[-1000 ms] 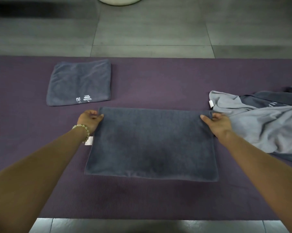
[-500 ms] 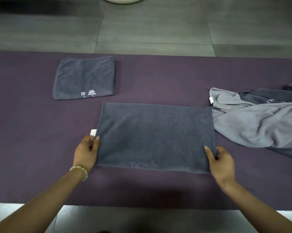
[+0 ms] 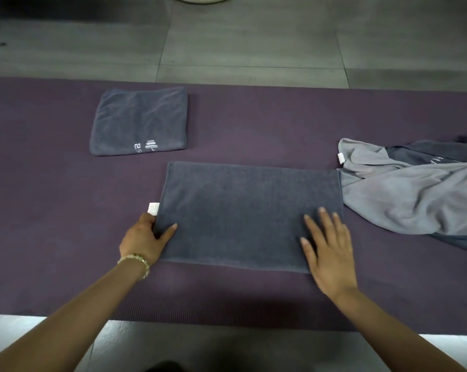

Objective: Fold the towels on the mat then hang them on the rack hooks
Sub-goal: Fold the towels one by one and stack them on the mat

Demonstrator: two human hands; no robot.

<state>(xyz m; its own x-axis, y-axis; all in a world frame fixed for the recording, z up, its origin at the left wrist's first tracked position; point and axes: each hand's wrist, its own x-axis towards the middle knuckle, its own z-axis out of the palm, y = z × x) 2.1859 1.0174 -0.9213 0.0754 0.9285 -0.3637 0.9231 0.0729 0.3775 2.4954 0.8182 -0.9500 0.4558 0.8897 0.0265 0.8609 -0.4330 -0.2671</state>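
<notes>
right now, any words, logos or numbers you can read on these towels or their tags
"SZ"-like characters, uncertain, seen upside down beside a stacked-bar logo: white embroidery on the folded towel.
"H" and perhaps "A", partly cut off: pale lettering on the dark towel in the unfolded pile.
White tag on the half-folded towel: too small to read.
White tag on the light grey towel: shows no legible print.

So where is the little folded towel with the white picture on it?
In the head view, the small folded towel lies on the purple mat at the far left, just beyond the left corner of the bigger dark towel.
</notes>
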